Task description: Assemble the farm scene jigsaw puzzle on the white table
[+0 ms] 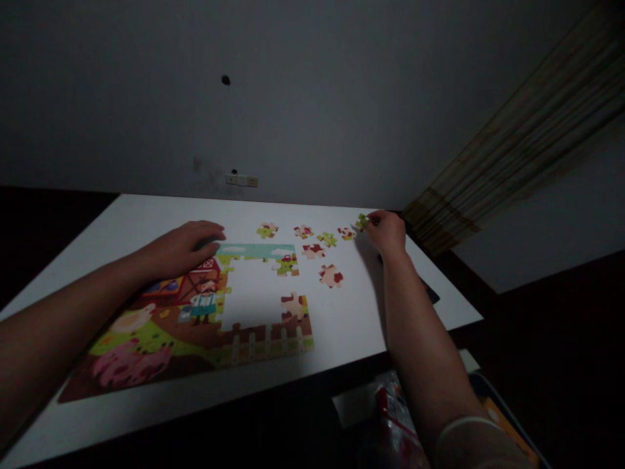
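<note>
A farm-scene jigsaw puzzle [195, 339], partly put together, lies on the white table with a gap in its upper right middle. My left hand [191, 242] rests over its top edge near the red barn, fingers stretched out and holding nothing. At the far right of the table, my right hand [387, 229] pinches a green puzzle piece [362, 222]. Several loose pieces lie between the hands, among them a green and pink piece [267, 230], a yellow-green piece [327, 239] and a brown and cream piece [331, 276].
The white table [351, 326] stands against a grey wall with a socket strip [241, 180]. A dark flat object [430, 290] lies partly hidden under my right forearm. Below the front edge are a plastic-wrapped packet [398, 417] and a bin. A curtain [512, 137] hangs at right.
</note>
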Tool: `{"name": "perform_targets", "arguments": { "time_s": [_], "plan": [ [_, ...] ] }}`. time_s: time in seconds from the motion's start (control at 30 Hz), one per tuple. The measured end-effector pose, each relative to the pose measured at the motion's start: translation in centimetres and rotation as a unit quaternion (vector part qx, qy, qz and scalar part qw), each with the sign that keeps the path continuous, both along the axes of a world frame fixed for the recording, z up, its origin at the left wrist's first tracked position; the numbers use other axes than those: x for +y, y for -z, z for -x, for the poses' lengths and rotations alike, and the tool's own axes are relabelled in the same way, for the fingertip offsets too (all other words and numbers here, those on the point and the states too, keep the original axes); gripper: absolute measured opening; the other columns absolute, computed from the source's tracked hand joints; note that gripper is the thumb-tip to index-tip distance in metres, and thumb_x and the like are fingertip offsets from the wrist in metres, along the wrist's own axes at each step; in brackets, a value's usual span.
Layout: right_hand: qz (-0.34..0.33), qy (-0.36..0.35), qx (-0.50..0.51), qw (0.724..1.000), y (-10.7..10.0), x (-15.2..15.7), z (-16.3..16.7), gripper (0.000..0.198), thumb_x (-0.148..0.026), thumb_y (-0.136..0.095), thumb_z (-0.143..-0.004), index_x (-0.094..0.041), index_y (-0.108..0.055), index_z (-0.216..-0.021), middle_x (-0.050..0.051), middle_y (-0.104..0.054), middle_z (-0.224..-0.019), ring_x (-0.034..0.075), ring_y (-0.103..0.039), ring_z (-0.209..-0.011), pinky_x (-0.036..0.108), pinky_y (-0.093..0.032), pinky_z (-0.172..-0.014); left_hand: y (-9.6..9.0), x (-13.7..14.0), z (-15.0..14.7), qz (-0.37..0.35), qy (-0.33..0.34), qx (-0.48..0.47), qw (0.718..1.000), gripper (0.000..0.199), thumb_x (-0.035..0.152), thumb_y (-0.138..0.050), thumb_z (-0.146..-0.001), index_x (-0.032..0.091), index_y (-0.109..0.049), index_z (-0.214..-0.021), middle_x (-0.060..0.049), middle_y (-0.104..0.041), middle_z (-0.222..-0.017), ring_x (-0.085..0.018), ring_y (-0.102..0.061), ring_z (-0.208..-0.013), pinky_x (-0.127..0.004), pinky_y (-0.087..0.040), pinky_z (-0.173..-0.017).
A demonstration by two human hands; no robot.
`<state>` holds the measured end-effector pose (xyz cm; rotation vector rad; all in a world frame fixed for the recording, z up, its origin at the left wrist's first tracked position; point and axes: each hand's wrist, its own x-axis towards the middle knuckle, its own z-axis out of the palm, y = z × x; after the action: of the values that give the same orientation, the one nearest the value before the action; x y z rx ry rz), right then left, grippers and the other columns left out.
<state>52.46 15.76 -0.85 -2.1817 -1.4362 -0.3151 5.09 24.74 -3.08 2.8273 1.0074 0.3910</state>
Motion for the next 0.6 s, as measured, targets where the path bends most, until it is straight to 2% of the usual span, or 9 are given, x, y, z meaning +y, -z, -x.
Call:
{"name": "perform_targets", "arguments": {
  "time_s": [0.13,0.27,0.47,0.6],
  "plan": [
    [-0.006,0.002,0.001,1.0,-0.15,-0.12,0.26,0.027,-0.029,-0.05,-0.085,-0.02,-0.068,-0.102,0.012,-0.069,-0.101,0.027,-0.063,-0.093,0.038,-0.045,-0.082,-0.15,-0.15,0.09,-0.006,-0.002,0.006,1.0,0.041,0.043,-0.036,-0.094,0.018,-0.057,-0.119,-0.009,-0.054,-0.132,-0.022,-0.048,-0.123,-0.032,-0.033,-0.108],
    [-0.012,-0.002,0.008,1.0,-0.31,-0.12,0.49,0.031,-0.028,-0.05,-0.086,-0.02,-0.066,-0.11,0.012,-0.07,-0.102,0.026,-0.063,-0.093,0.038,-0.045,-0.083,-0.23,-0.19,0.05,-0.002,-0.003,0.006,1.0,0.042,0.043,-0.036,-0.094,0.017,-0.057,-0.12,-0.009,-0.054,-0.132,-0.022,-0.048,-0.123,-0.032,-0.033,-0.108],
    [-0.015,-0.011,0.037,0.999,-0.33,0.11,0.25,0.031,-0.035,-0.058,-0.083,-0.019,-0.067,-0.108,0.012,-0.071,-0.092,0.027,-0.064,-0.086,0.041,-0.046,-0.082,-0.2,-0.17,-0.01,0.01,-0.002,-0.002,1.0,0.043,0.046,-0.036,-0.093,0.019,-0.058,-0.12,-0.009,-0.054,-0.133,-0.024,-0.048,-0.123,-0.035,-0.034,-0.108],
    [-0.107,-0.004,0.052,0.993,-0.86,-0.15,0.58,0.032,-0.038,-0.049,-0.088,-0.018,-0.065,-0.108,0.012,-0.07,-0.095,0.027,-0.066,-0.085,0.042,-0.047,-0.081,-0.09,-0.08,0.06,0.014,-0.001,-0.005,1.0,0.043,0.047,-0.037,-0.093,0.02,-0.058,-0.12,-0.009,-0.055,-0.133,-0.024,-0.048,-0.124,-0.035,-0.033,-0.108]
  ]
}}
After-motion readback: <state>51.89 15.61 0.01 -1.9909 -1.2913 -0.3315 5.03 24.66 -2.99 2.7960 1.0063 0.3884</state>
